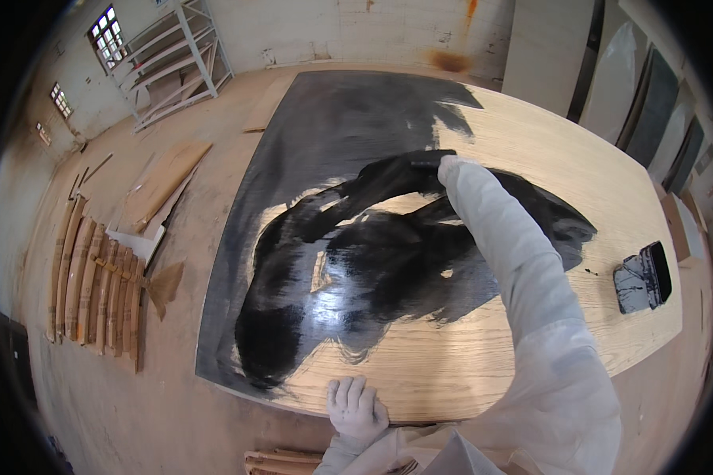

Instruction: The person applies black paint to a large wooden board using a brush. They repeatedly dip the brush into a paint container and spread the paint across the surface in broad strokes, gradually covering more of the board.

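Note:
A large wood-grained board point(444, 380) lies flat in front of me, much of it covered with black paint point(404, 237). My right arm reaches far across it, and my right hand point(449, 166) is closed around a dark, wide paintbrush point(432, 158). The brush rests on the board at the upper end of a wet black streak; the hand partly hides it. My gloved left hand point(358, 408) rests at the board's near edge, fingers lying on the bare wood and holding nothing. On the board's right side stands a paint-smeared container point(640, 279) with a dark inside.
Several long brown wrapped bundles point(95, 281) lie on the floor at left, near flat cardboard point(166, 182). A white metal rack point(174, 63) stands at the far left wall. Tall panels point(550, 51) lean along the back right, and a cardboard box point(681, 229) sits beyond the board's right edge.

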Tool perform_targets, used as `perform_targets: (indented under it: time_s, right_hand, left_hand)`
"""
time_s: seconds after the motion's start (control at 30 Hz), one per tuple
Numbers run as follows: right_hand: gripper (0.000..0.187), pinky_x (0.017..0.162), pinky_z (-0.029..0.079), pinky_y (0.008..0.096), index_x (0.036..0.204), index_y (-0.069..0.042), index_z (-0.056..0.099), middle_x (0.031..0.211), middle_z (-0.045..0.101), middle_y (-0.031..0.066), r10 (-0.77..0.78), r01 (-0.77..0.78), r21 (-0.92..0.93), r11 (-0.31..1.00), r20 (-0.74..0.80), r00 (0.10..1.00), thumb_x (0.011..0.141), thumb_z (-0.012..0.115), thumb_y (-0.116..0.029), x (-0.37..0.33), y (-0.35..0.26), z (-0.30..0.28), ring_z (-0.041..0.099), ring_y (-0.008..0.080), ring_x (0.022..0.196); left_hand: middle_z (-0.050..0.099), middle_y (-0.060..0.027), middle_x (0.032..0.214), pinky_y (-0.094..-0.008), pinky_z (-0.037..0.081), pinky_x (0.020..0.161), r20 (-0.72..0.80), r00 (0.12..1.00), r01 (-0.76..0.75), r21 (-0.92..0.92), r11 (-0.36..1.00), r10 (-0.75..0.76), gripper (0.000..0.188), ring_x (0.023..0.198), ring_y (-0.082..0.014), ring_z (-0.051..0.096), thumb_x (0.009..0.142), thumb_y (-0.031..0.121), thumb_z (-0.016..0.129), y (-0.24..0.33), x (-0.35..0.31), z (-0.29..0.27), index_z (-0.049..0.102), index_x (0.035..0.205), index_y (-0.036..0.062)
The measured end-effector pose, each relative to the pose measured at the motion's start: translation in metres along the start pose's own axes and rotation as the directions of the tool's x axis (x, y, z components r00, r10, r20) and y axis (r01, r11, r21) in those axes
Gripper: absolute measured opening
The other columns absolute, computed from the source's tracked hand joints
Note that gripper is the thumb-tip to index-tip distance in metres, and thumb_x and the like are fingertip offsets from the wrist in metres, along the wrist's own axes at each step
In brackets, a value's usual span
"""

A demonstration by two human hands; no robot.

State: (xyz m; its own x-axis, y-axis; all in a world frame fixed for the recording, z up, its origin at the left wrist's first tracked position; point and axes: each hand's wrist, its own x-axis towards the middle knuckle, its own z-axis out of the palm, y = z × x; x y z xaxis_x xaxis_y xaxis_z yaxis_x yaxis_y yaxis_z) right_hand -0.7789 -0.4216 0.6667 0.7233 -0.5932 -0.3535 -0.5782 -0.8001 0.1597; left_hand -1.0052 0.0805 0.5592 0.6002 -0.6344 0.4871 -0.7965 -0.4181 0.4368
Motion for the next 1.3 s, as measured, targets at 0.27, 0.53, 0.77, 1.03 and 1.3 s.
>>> perform_targets:
  time_s: [0.27, 0.53, 0.77, 1.03, 1.3]
  right_hand:
    - [0.04, 0.1, 0.059, 0.0494, 0.142, -0.008, 0.061, 0.132, 0.076, 0.0156, -0.334, 0.345, 0.033, 0.938, -0.172, 0.927, 0.108, 0.042, -0.015, -0.081, -0.115, 0.033, 0.074, 0.0344, 0.122]
    - [0.053, 0.112, 0.053, 0.0451, 0.155, -0.017, 0.057, 0.147, 0.069, 0.017, 0.192, -0.193, 0.14, 0.971, 0.02, 0.981, 0.103, 0.048, -0.019, -0.121, 0.086, 0.054, 0.067, 0.0325, 0.135]
    - [0.051, 0.117, 0.05, 0.0454, 0.155, -0.018, 0.059, 0.153, 0.065, 0.0154, 0.093, -0.09, 0.066, 0.994, -0.032, 0.995, 0.106, 0.047, -0.019, -0.125, 0.089, 0.054, 0.061, 0.0313, 0.143]
    - [0.05, 0.117, 0.05, 0.0474, 0.155, -0.014, 0.058, 0.15, 0.068, 0.0143, 0.005, -0.004, 0.082, 0.997, -0.017, 1.0, 0.106, 0.048, -0.019, -0.139, 0.006, 0.035, 0.065, 0.0333, 0.139]
    - [0.051, 0.11, 0.054, 0.0465, 0.157, -0.009, 0.053, 0.142, 0.071, 0.0193, -0.155, 0.154, 0.044, 0.987, 0.021, 0.988, 0.107, 0.045, -0.018, -0.18, -0.09, 0.026, 0.068, 0.0356, 0.132]
  left_hand:
    - [0.067, -0.0125, 0.121, -0.0588, 0.044, 0.11, 0.036, 0.999, 0.003, 0.021, 1.0, -0.004, 0.03, 0.117, -0.0368, 0.061, 0.074, 0.012, 0.07, -0.001, 0.002, -0.002, 0.067, 0.104, 0.0101]
    - [0.068, -0.0132, 0.12, -0.0601, 0.041, 0.114, -0.036, 0.999, 0.019, 0.036, 0.999, -0.017, 0.029, 0.117, -0.0386, 0.063, 0.074, 0.007, 0.068, 0.002, -0.005, 0.003, 0.066, 0.103, 0.0103]
    - [0.068, -0.0142, 0.119, -0.0606, 0.043, 0.11, -0.047, 0.999, 0.021, 0.035, 0.999, -0.019, 0.029, 0.115, -0.0392, 0.063, 0.074, 0.007, 0.068, -0.001, -0.001, 0.0, 0.065, 0.104, 0.0088]
    - [0.067, -0.0139, 0.119, -0.0586, 0.047, 0.103, -0.048, 0.999, 0.009, -0.003, 1.0, -0.01, 0.031, 0.113, -0.0386, 0.062, 0.071, 0.007, 0.069, 0.0, 0.002, -0.004, 0.065, 0.102, 0.0083]
    - [0.066, -0.0135, 0.12, -0.0597, 0.046, 0.104, -0.079, 0.997, -0.027, -0.03, 0.999, 0.025, 0.035, 0.114, -0.038, 0.062, 0.071, 0.008, 0.07, -0.013, -0.006, -0.005, 0.065, 0.105, 0.0084]
